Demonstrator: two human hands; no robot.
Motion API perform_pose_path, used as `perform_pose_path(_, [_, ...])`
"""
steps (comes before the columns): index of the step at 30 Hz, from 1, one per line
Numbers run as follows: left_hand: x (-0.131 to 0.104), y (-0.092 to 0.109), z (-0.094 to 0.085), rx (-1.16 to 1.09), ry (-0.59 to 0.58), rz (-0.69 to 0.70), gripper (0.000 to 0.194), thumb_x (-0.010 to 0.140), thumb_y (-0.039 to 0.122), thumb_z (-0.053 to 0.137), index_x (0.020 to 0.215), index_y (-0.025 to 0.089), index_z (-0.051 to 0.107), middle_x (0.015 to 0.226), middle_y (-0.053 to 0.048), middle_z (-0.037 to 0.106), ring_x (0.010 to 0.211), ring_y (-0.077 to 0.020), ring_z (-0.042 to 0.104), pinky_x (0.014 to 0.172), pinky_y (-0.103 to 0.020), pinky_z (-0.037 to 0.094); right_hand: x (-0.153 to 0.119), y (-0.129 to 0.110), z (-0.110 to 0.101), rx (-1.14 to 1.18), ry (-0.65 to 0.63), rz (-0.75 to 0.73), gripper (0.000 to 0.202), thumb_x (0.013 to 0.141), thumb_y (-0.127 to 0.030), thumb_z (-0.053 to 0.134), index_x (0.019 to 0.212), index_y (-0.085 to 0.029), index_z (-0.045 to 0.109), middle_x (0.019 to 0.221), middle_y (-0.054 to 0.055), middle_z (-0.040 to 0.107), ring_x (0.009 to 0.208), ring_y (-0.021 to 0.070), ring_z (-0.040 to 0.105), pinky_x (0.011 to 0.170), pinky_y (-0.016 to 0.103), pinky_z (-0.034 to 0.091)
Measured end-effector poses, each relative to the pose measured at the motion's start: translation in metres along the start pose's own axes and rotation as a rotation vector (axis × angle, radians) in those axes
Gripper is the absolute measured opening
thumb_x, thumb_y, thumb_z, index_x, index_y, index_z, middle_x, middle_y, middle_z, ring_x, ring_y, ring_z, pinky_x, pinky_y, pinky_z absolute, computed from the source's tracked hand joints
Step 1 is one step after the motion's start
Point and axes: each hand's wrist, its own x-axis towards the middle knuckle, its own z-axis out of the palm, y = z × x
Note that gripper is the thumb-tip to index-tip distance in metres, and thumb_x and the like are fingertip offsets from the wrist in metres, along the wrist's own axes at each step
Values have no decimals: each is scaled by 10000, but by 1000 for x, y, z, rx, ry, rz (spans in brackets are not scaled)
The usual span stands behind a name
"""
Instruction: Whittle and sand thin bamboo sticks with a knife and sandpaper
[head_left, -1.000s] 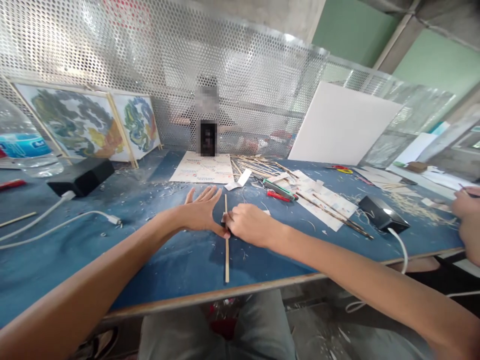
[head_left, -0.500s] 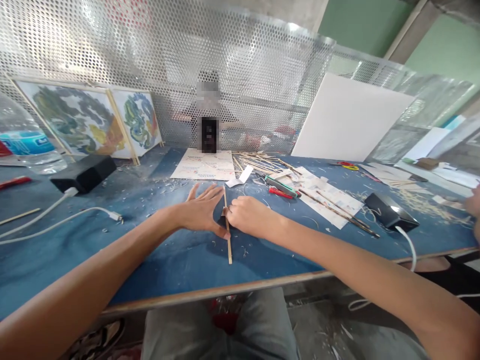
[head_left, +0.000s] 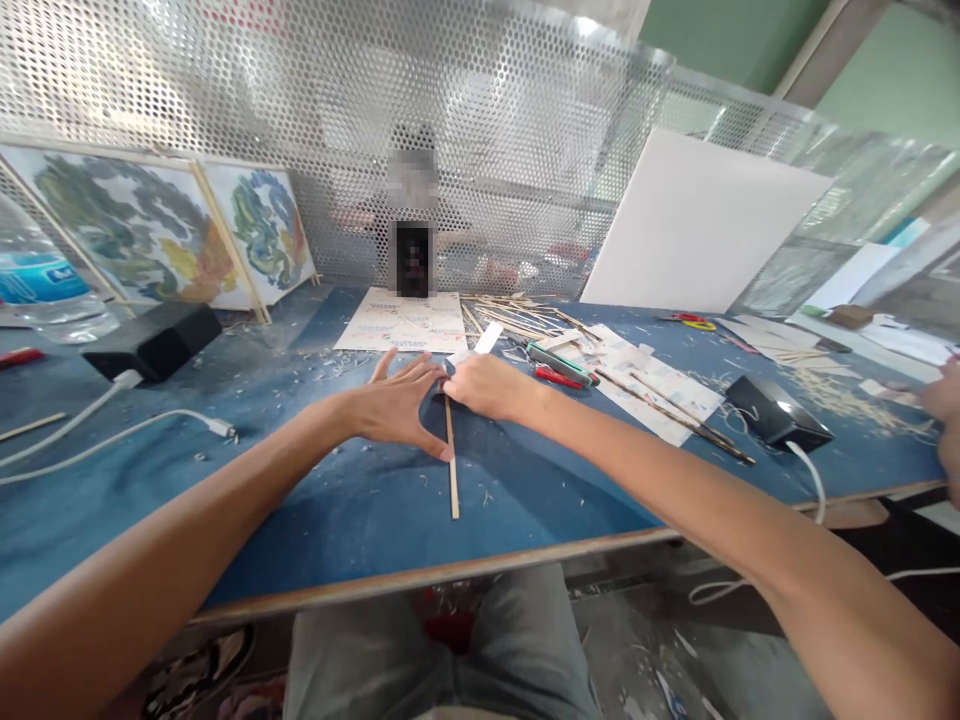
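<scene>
A thin wooden strip lies on the blue tabletop, pointing away from me. My left hand is open over its left side, fingers spread; the thumb tip touches the strip midway and the fingertips reach its far part. Closed in a fist, my right hand rests at the strip's far end, beside my left fingertips. Whatever it pinches is hidden by the fingers. Just behind that fist lies a folded white paper piece. A green utility knife and a red-handled tool lie to its right.
Loose wooden strips are piled behind a printed sheet. Black boxes with white cables stand left and right. A perforated metal screen backs the table, with a white board leaning there. Another person's hand shows far right.
My right fist has slid away from me along the strip, from its middle to its far end. The left hand keeps its spread pose on the strip. The view has shifted slightly.
</scene>
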Motion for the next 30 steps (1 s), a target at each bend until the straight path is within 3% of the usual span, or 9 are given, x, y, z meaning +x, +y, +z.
perform_pose_path(4, [2,-2,-7,48,43,43,616,980,448,350,1545,203,342,1620,-91,366,1553,-247,120,1214,-518,-94,-1,-2,2,-14,11,-44,266,973,-72,441,946,-69,705,931,165,730,943,263,672,809,367,479])
perform_pose_path(6, [4,-2,-7,83,71,53,562,971,282,318,1522,197,396,1583,-86,433,1538,-228,193,1220,-496,-81,-2,-5,3,-20,27,-66,275,978,-60,424,991,-56,699,1002,173,722,1011,264,647,857,368,471])
perform_pose_path(9, [7,-3,-4,131,106,74,577,920,183,364,1490,189,453,1548,-90,485,1516,-217,261,1226,-461,-57,-2,-9,5,-21,36,-78,276,982,-48,415,1046,-35,683,1047,185,714,1034,261,629,878,367,464])
perform_pose_path(16, [5,-7,-1,177,112,72,569,926,149,335,1473,233,473,1539,-55,502,1501,-232,299,1219,-506,1,-7,-19,5,16,33,-41,247,980,-53,443,999,-47,689,949,175,727,978,263,636,802,355,475])
perform_pose_path(26, [5,-4,0,198,102,40,595,915,64,371,1465,267,473,1552,-53,484,1498,-225,304,1220,-524,24,-48,-58,-17,78,46,-98,251,995,-75,431,1081,-37,664,1006,161,712,954,248,616,812,353,505])
perform_pose_path(28, [6,-1,-2,203,116,53,493,957,108,441,1423,251,515,1521,-76,517,1487,-245,321,1223,-540,68,-61,-67,-19,93,88,-125,264,992,-75,434,1134,-16,648,1052,177,713,937,248,618,809,356,518])
perform_pose_path(30, [10,7,-5,201,129,61,375,973,244,566,1345,194,577,1457,-109,556,1423,-297,407,1191,-588,208,-73,-75,-20,117,159,-157,278,990,-75,435,1167,1,635,1081,191,714,915,244,623,814,362,529])
